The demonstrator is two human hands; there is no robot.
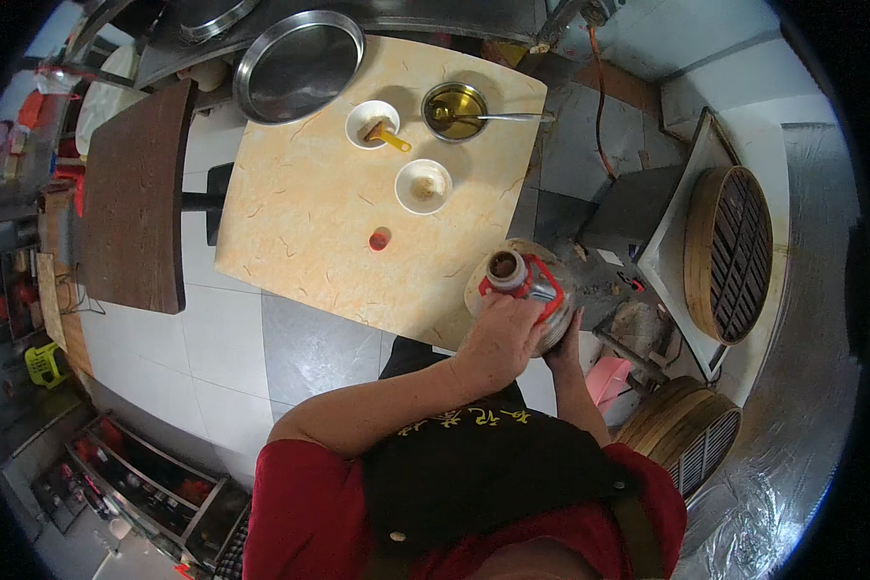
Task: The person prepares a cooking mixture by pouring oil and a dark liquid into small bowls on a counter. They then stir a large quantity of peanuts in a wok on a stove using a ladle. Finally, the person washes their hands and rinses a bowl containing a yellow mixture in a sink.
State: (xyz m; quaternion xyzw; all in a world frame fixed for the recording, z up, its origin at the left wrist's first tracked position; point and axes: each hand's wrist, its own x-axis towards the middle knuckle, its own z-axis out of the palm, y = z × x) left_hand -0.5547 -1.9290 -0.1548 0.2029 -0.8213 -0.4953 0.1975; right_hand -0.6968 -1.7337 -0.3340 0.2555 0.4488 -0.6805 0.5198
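A large plastic jug (551, 319) with a red handle and an uncapped mouth is at the near right corner of the cream table (304, 217). My left hand (496, 341) grips it by the handle, near the neck. Against the jug's lower right side is my right hand (567, 339), its fingers partly hidden. A small red cap (379, 240) lies on the table. Beyond it stand a white bowl (423, 187) with pale powder, another white bowl (366, 119) holding a yellow-handled brush (391, 138), and a metal bowl (442, 130) of yellow liquid with a metal ladle (504, 117) in it.
A round metal tray (301, 69) overlaps the table's far left corner. Further left is a dark brown table (138, 203). Bamboo steamers (696, 254) (645, 428) stand at the right, near a pink plastic container (607, 380). An orange hose (599, 101) hangs beyond the table.
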